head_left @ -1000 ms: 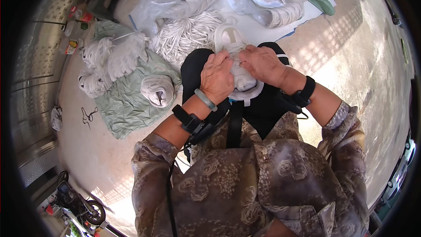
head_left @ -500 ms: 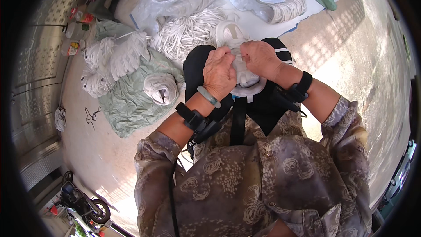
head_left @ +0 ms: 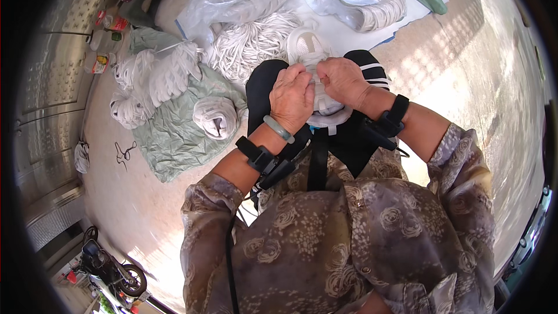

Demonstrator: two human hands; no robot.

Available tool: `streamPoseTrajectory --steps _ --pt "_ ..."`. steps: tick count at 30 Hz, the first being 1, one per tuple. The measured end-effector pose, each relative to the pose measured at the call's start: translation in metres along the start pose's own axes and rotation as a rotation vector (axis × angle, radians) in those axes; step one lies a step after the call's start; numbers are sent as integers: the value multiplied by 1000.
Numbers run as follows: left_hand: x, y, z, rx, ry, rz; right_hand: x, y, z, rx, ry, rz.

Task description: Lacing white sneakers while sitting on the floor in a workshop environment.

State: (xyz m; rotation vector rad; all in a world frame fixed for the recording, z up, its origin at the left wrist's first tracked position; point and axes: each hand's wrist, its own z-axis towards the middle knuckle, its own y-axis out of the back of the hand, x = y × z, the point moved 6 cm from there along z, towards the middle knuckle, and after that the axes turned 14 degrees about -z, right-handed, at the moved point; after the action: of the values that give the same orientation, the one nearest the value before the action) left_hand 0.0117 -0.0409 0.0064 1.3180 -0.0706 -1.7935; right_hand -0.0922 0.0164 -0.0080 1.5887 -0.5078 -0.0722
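A pale off-white sneaker (head_left: 306, 46) lies across my lap, its toe pointing away from me and its heel opening near. On its left side my left hand (head_left: 292, 96) is closed, with curled fingers gripping the edge of the lacing area. Opposite it, my right hand (head_left: 344, 81) is also closed, thumb and fingers pinched together over the lacing. Whatever is between those right fingertips is hidden. The tongue shows in the gap between both hands. Beyond the toe, a heap of loose white shoelaces (head_left: 253, 46) lies on the white sheeting.
Several laced pale shoes (head_left: 165, 78) and a single one (head_left: 216, 117) rest on a green cloth (head_left: 174, 145) at left. Black scissors (head_left: 124, 154) lie on the floor. More shoes (head_left: 381, 14) sit in clear plastic at the back. A motorcycle (head_left: 113, 267) stands lower left.
Both hands stay closed at the sneaker's lacing. My right hand has shifted slightly nearer to me, so more of the toe shows. The whole view has moved a little.
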Motion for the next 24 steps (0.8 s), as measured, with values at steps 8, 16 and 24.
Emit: streamPoseTrajectory --steps 8,16,24 --pt "-1 -6 5 80 61 21 -8 -2 0 37 0 73" --pt "3 -18 12 123 65 62 -21 3 4 136 62 265" --pt "-1 49 8 -28 61 -8 -50 56 -30 -185 99 -22"
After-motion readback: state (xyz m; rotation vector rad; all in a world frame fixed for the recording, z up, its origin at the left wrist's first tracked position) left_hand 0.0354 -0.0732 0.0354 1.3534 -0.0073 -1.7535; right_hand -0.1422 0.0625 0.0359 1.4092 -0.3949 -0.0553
